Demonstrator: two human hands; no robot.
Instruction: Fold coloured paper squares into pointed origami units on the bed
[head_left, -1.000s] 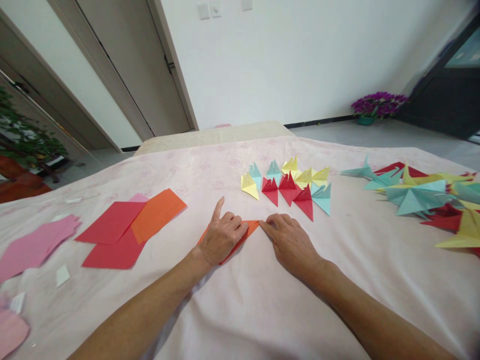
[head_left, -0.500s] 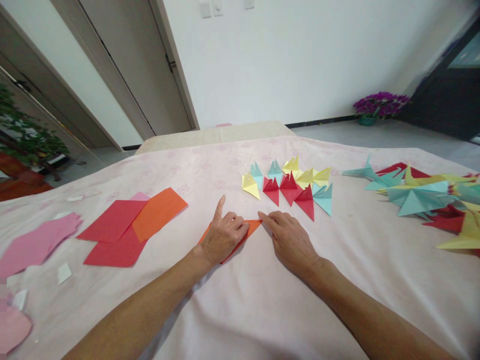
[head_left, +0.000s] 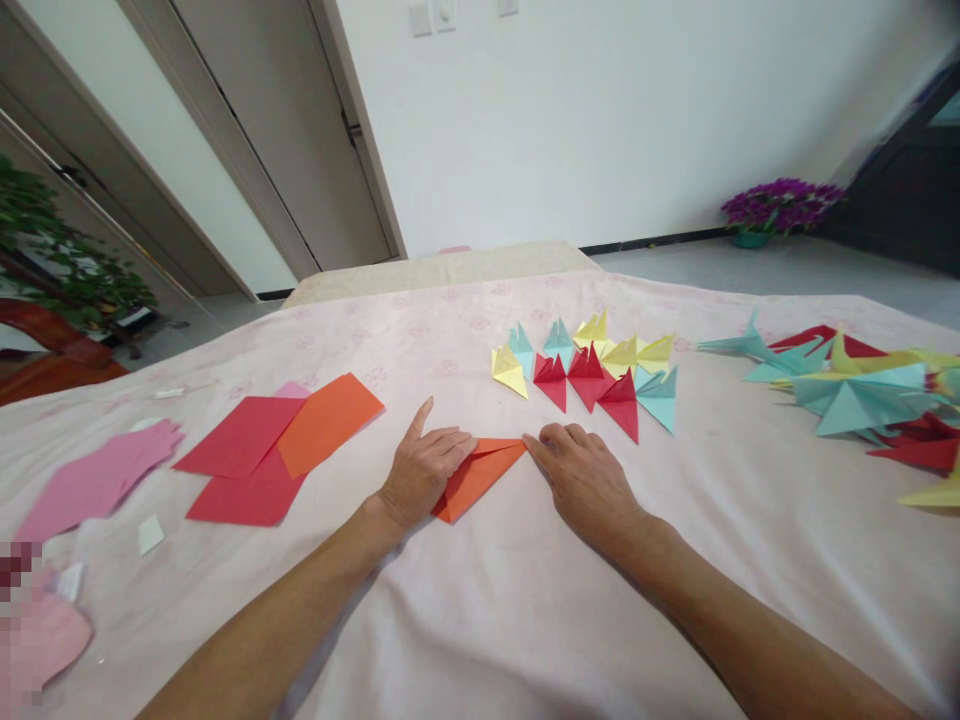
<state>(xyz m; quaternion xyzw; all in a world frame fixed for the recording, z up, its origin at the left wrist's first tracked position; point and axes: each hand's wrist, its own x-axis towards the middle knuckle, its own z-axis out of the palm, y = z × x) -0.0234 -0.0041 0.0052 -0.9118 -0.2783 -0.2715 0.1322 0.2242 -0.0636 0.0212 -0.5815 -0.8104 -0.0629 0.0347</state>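
Observation:
A folded piece of orange origami paper (head_left: 482, 474) lies on the cloth between my hands, its point facing right. Across its left part rests my left hand (head_left: 425, 470), fingers stretched out together and thumb raised, covering that end of the paper. My right hand (head_left: 581, 465) has its fingers curled, with the fingertips closed at the paper's right corner. Just beyond stand several small folded paper cranes with wings closed, among them a red crane (head_left: 619, 400), a yellow crane (head_left: 509, 374) and a blue crane (head_left: 658, 397).
On the left lie red sheets (head_left: 240, 437), an orange sheet (head_left: 330, 425) and pink sheets (head_left: 101, 475), with a white scrap (head_left: 151, 534) nearby. Spread-winged paper cranes (head_left: 855, 395) are heaped at the right. A pink patterned cloth (head_left: 465, 620) covers the table.
My left hand has slid left along the orange paper and its fingers have straightened, baring more of the folded front. My right hand stays at the right corner. The view has shifted slightly.

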